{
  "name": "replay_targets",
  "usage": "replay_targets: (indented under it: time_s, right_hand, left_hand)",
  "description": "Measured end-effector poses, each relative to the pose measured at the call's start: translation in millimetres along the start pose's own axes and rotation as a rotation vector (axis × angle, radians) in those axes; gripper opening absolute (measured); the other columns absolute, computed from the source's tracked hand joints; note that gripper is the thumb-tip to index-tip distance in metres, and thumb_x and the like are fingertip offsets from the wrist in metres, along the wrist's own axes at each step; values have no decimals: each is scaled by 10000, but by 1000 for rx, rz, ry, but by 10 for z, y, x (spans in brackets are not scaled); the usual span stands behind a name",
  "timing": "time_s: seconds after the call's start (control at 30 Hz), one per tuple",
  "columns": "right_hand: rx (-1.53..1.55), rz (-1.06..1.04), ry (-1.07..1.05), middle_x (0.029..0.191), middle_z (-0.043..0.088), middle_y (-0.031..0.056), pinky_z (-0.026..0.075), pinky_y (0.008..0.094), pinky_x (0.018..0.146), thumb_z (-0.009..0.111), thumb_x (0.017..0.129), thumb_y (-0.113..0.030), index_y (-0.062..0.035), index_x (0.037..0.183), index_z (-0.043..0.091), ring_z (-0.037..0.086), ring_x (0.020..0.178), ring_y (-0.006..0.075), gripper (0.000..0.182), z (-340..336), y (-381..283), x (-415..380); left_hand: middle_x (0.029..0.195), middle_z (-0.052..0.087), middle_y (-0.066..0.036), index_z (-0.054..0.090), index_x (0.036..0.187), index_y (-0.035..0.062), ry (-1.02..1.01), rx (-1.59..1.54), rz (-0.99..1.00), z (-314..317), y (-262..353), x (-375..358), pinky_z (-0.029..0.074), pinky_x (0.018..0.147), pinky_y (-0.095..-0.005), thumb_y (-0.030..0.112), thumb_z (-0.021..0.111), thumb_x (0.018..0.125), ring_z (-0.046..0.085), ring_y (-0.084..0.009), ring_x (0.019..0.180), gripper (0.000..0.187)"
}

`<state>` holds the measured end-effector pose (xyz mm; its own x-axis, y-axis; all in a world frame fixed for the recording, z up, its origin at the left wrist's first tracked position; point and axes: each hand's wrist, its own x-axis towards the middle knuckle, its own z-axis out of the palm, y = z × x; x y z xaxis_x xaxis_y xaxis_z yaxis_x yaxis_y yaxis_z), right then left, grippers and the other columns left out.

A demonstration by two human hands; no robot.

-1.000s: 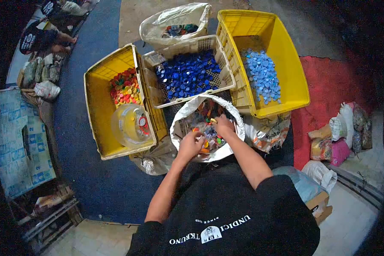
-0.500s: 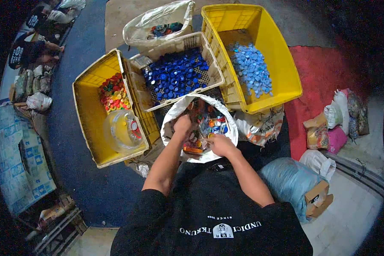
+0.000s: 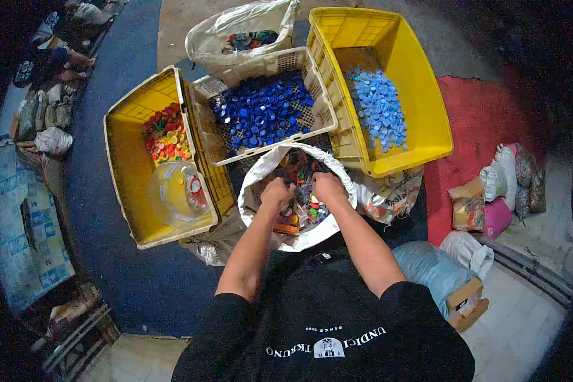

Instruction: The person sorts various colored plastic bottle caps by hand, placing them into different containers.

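A white woven sack [image 3: 251,164] with a rolled rim stands in front of me, holding mixed coloured bottle caps [image 3: 313,207] and clear plastic bits. Inside its left part is my left hand [image 3: 277,193], with curled fingers; what they hold, if anything, is hidden. My right hand [image 3: 329,189] reaches into the right side of the same sack, its fingertips out of sight among the contents. An orange piece [image 3: 286,228] lies near the sack's front wall, below my left hand.
Behind the sack, a white crate [image 3: 267,148] holds dark blue caps. Yellow bins stand left [image 3: 124,159] and right [image 3: 420,95]; the left one contains red and yellow caps and a clear plastic container [image 3: 179,191]. Another sack [image 3: 204,38] is behind. A blue bag [image 3: 426,267] lies at right.
My right hand has moved up and slightly right, deeper toward the sack's far side. My left hand has shifted a little down and right. The caps between them look stirred.
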<state>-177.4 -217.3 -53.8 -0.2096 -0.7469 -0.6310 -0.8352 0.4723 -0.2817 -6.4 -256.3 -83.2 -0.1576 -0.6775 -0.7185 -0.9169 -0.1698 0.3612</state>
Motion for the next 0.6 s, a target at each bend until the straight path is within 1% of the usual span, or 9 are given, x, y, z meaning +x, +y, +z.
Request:
replay_targets:
  time_s: [0.07,0.17,0.23,0.3,0.33,0.37,0.43,0.53,0.6]
  right_hand:
    - [24,-14,-11,1044,655,181,490,453,865,524,814,-189,-140,1065,670,623,979,367,294,-27,-44,64]
    - [-16,-57,-65,1084,642,180,474,446,900,516,821,-181,-135,1056,678,610,1019,357,289,250,60,394]
    - [-22,-6,-109,1130,629,176,462,438,924,497,837,-165,-122,1080,674,599,1063,343,304,248,-33,508]
    - [-55,95,-150,1166,618,181,456,435,941,474,862,-160,-89,1116,659,586,1097,351,323,379,-55,683]
    - [-148,3,54,1171,615,195,454,435,947,471,875,-177,-52,1120,655,578,1110,374,331,416,-48,671]
    - [-144,3,53,1171,615,195,454,435,947,471,875,-177,-52,1120,655,578,1110,374,331,439,-45,692]
    - [-106,-16,29,1272,548,221,468,518,917,496,854,-123,-6,1113,654,576,1124,376,326,417,-81,660]
    - [-138,20,-126,1263,557,215,482,496,904,509,849,-135,-25,1094,668,582,1122,355,313,415,-112,690]
    - [-154,-10,-127,1214,586,211,471,488,917,491,856,-153,-29,1105,662,593,1096,361,326,432,-89,688]
  left_hand:
    - [1060,644,-203,631,1081,48,2,-16,43,-213,189,-278,488,863,-441,406,607,835,610,-349,1015,435]
    - [1084,639,-173,641,1107,100,51,56,119,188,-102,46,491,867,-438,415,618,831,607,-334,1025,419]
    - [1046,644,-164,644,1108,135,62,46,109,64,44,-80,492,871,-436,419,637,813,610,-315,1018,409]
    - [1073,627,-148,647,1118,163,48,220,180,-36,143,-217,492,883,-426,408,657,791,598,-310,1034,409]
    - [1162,577,-135,650,1112,162,120,270,179,53,113,-206,495,884,-421,394,671,772,564,-306,1085,412]
    - [1162,577,-135,650,1112,162,119,274,178,81,111,-197,495,884,-421,394,671,772,564,-306,1085,412]
    - [1226,523,-114,653,1102,163,162,356,206,97,134,-214,436,961,-481,386,676,763,523,-300,1135,406]
    - [1226,519,-111,650,1088,146,190,442,265,80,189,-253,334,1027,-565,344,665,760,509,-294,1151,384]
    - [1238,515,-106,647,1093,135,212,425,256,356,12,-14,291,1041,-590,321,656,758,497,-292,1168,383]
